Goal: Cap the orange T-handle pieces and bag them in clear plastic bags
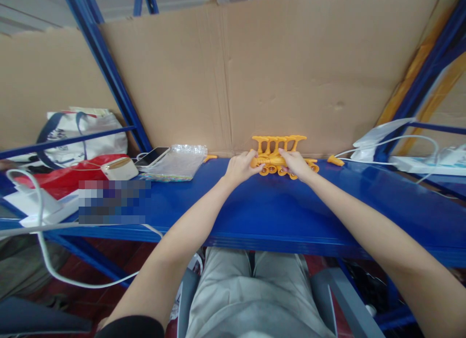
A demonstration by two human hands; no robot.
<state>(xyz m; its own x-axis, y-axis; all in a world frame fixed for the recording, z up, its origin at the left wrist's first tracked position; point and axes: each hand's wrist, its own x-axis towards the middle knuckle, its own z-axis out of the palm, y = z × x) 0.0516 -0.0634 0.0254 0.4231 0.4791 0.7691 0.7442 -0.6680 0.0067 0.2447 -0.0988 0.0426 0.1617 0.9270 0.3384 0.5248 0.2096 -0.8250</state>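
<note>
Head | fingers [249, 157] gripping trumpet-shaped yellow pieces [270, 161] | glossy blue tabletop [269, 212] | creased cardboard [284, 76]

Smooth yellow plastic parts [270, 160], glossy blue metal tabletop [269, 212]
You see a faint shine on the parts; your cardboard panel [291, 71] is matt, your trousers [236, 289] matt cloth, the clear pouch [176, 164] shiny, wrinkled plastic.

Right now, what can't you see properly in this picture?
Head view: parts of the yellow plastic pieces with round ends; the left hand and right hand cover them.
Head view: lettering on the white cloth bag with dark blue handles; too small and blurred.
Head view: whatever lies under the pixelated patch; its blocks hide it.
Head view: the rest of the long white strip; the right edge cuts it off.
</note>
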